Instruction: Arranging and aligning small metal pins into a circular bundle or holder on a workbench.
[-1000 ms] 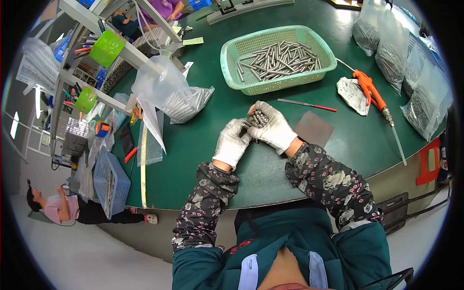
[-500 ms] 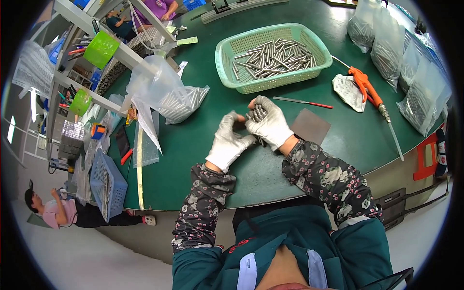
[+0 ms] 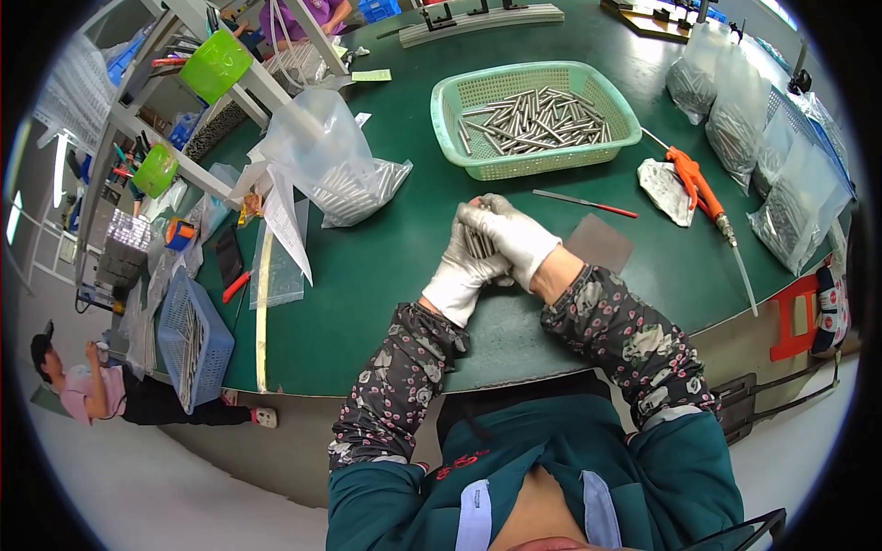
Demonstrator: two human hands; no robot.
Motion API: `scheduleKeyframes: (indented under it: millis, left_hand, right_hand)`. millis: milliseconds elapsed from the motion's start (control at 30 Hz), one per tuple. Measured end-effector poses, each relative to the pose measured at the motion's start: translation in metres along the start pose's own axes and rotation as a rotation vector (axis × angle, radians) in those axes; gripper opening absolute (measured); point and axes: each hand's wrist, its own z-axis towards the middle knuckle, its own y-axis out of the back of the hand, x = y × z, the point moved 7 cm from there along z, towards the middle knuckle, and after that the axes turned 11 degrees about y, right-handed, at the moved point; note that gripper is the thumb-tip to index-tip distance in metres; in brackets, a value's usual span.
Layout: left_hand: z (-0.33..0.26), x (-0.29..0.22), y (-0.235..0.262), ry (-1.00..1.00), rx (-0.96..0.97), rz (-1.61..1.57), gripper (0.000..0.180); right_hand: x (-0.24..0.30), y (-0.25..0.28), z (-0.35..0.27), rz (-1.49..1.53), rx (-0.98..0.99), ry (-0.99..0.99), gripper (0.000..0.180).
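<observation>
Both hands wear white gloves and meet over the green table, nearer to me than the basket. A bundle of short metal pins (image 3: 479, 244) sits between them, partly hidden by the fingers. My left hand (image 3: 462, 274) is closed round the bundle from the left and below. Over its top and right side my right hand (image 3: 514, 234) is wrapped, its fingers touching the left hand. Beyond them stands a pale green plastic basket (image 3: 443, 103) with many loose metal pins (image 3: 542, 122) in it. Right of the hands lie a grey square plate (image 3: 600, 243) and a thin file with a red handle (image 3: 588, 203).
An orange air gun (image 3: 695, 179) lies by a white cloth (image 3: 666, 192) at the right. Bags of pins (image 3: 799, 216) line the right edge. Another bag of pins (image 3: 360, 195) and a blue basket (image 3: 204, 312) are at the left. Other people are at the far side and left.
My hands have come together round the pins, the left moving up against the right. The whole view has shifted slightly, with the table things appearing lower and farther right.
</observation>
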Motion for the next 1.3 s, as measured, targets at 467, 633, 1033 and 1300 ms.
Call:
scheduleKeyframes:
  millis: [467,633,1033,1300]
  left_hand:
    - [-0.005,0.009,0.03,0.024,-0.072,-0.561,0.034]
    - [-0.004,0.007,0.027,0.014,-0.022,-0.638,0.037]
    - [0.003,0.011,0.03,-0.026,0.019,-0.723,0.033]
    - [-0.004,0.006,0.04,-0.014,-0.212,-0.659,0.015]
  right_hand:
    - [0.023,-0.026,0.005,-0.632,0.14,0.231,0.062]
    - [0.026,-0.029,0.003,-0.682,0.116,0.227,0.064]
    - [0.025,-0.044,0.003,-1.139,0.272,0.439,0.06]
    - [0.045,-0.047,-0.011,-0.789,0.33,0.54,0.05]
